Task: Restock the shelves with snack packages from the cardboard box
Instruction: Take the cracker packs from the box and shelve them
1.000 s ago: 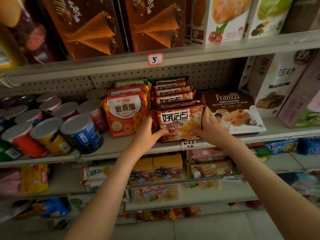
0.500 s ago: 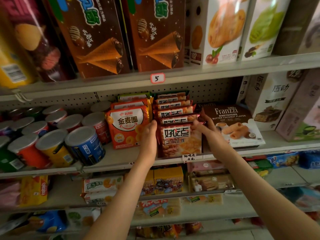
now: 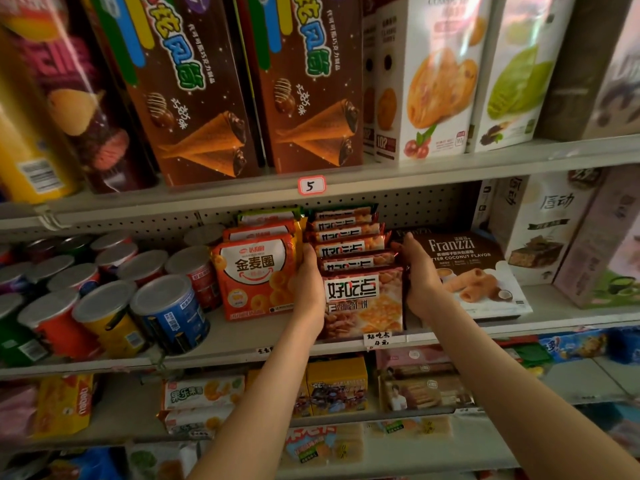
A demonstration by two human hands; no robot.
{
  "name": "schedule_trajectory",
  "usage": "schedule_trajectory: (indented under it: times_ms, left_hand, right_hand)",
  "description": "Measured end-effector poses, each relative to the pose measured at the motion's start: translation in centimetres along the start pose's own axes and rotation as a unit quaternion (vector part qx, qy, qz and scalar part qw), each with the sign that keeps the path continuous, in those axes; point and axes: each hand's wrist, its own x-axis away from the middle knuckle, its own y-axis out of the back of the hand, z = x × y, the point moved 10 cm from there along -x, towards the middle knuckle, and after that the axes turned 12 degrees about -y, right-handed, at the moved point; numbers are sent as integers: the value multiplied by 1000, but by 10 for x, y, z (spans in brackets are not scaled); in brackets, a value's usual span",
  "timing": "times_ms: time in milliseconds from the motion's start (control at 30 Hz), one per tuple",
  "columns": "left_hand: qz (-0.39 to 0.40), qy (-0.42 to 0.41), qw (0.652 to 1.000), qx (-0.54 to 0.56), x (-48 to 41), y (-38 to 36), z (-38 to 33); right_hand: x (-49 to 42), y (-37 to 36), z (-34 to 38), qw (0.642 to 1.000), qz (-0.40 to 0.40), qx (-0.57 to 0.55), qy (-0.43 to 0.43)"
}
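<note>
Orange packs point(image 3: 256, 275) left, Franzzi box point(image 3: 478, 271) right, flanking cracker row point(image 3: 360, 299).

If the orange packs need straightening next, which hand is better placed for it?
Probably the left hand: it lies right beside the orange packs; the right hand is across the cracker row.

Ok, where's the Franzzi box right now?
Head view, right of centre: the Franzzi box lies on the middle shelf, right of the right hand and the cracker packs.

Left hand point(image 3: 309, 289) and right hand point(image 3: 420, 285) pressing sides of snack package row point(image 3: 363, 299), middle shelf point(image 3: 239, 336), canisters point(image 3: 166, 306) left
</note>
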Motion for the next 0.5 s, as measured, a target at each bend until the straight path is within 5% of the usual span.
schedule_trajectory:
  times_ms: [500]
  left_hand:
    - [84,10,996,32,-20,-17,-4]
  right_hand:
    - [-7,6,20,998,43,43,31]
